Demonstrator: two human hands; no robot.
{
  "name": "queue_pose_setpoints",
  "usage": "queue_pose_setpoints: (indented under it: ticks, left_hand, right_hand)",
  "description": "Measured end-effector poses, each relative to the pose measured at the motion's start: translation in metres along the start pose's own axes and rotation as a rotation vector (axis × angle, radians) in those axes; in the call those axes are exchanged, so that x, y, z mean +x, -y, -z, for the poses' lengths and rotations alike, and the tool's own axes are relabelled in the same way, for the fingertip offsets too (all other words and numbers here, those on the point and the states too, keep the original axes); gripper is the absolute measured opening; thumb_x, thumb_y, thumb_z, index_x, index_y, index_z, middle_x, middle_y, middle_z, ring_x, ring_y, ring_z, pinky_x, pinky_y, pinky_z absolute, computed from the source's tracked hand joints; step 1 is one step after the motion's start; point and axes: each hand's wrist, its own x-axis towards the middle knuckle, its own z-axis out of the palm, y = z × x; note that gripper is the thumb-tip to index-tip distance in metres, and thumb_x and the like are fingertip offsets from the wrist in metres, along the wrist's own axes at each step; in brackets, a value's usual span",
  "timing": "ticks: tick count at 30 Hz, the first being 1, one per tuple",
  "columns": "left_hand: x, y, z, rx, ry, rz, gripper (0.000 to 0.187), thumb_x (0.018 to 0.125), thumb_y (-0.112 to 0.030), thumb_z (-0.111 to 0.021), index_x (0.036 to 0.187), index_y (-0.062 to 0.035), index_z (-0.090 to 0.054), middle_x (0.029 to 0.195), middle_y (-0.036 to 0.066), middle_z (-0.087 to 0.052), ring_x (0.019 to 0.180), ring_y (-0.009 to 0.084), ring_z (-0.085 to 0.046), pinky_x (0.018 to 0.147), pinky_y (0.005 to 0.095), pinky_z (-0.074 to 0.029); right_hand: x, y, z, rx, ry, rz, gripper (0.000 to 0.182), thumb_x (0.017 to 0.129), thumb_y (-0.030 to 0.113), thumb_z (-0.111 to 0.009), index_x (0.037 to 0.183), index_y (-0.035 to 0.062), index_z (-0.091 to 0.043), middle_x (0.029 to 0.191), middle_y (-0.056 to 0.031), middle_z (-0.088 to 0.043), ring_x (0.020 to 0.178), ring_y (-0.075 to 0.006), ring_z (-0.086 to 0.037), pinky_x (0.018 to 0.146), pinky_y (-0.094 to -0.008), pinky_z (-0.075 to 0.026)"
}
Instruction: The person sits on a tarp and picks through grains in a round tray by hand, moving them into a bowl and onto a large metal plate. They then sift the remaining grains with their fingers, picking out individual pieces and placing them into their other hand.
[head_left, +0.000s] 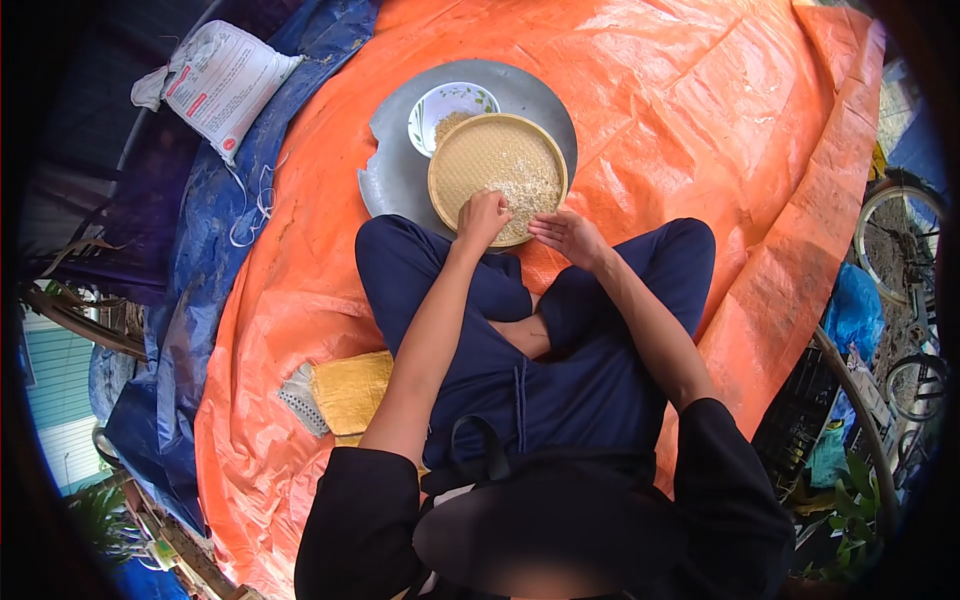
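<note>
The left hand [483, 216] curls over the woven tray [468, 160], contents unclear; the right hand [570, 236], open and empty, perhaps guards the grains [532, 186].

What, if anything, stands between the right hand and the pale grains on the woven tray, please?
Nothing visible does. The right hand has its fingertips at the near right edge of the woven tray, close to the pale grains. The left hand is beside it, not between.

Tray [545, 95] on tarp [680, 120]; bowl [468, 97] in tray's far part; basket [470, 165] nearer, rightward; sack [225, 85] far left
</note>
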Motion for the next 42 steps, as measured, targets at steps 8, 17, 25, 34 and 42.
queue_pose_setpoints:
  ticks: [8,17,25,34,42]
  left_hand:
    - [0.002,0.009,-0.008,-0.004,-0.001,0.023,0.008,0.073,-0.008,-0.067,0.079,-0.0052,-0.072,0.081,0.017,-0.068,0.077,0.0341,-0.067,0.071,0.0415,-0.054]
    - [-0.001,0.004,-0.001,0.028,-0.001,-0.011,0.01,0.076,-0.008,-0.066,0.083,-0.0061,-0.073,0.081,0.018,-0.068,0.079,0.033,-0.067,0.074,0.0408,-0.053]
    - [0.002,0.001,0.006,-0.166,-0.011,0.019,0.011,0.078,-0.008,-0.067,0.086,-0.003,-0.072,0.079,0.017,-0.069,0.074,0.0275,-0.069,0.07,0.0345,-0.054]
    - [-0.012,-0.055,0.015,-0.536,0.226,-0.083,0.015,0.083,-0.009,-0.065,0.092,0.0015,-0.07,0.074,0.009,-0.069,0.068,0.0114,-0.066,0.064,0.0258,-0.051]
    - [-0.01,-0.052,0.003,-0.606,0.271,-0.05,0.016,0.085,-0.01,-0.064,0.095,0.0011,-0.07,0.079,0.01,-0.07,0.07,0.0122,-0.066,0.063,0.0266,-0.052]
  right_hand:
    - [-0.003,0.003,-0.003,0.045,-0.009,0.009,0.049,0.099,0.029,-0.034,0.125,-0.0096,-0.046,0.123,-0.0211,-0.056,0.117,-0.0273,-0.055,0.105,-0.0358,-0.042]
    - [-0.003,0.002,-0.001,0.05,0.007,0.017,0.051,0.099,0.033,-0.035,0.126,-0.0095,-0.045,0.123,-0.0211,-0.057,0.118,-0.0271,-0.055,0.105,-0.0355,-0.041]
    - [-0.001,0.0,0.0,0.043,-0.009,0.014,0.053,0.099,0.036,-0.036,0.126,-0.0084,-0.046,0.123,-0.0206,-0.057,0.117,-0.0268,-0.056,0.104,-0.0356,-0.042]
    - [0.002,-0.003,0.002,0.118,-0.019,0.001,0.042,0.098,0.037,-0.04,0.11,-0.001,-0.055,0.107,-0.0129,-0.06,0.104,-0.0248,-0.058,0.098,-0.0358,-0.045]
    - [0.006,-0.006,0.01,0.18,0.116,0.017,0.047,0.097,0.04,-0.043,0.112,-0.0031,-0.052,0.106,-0.0136,-0.058,0.101,-0.0253,-0.059,0.096,-0.0351,-0.047]
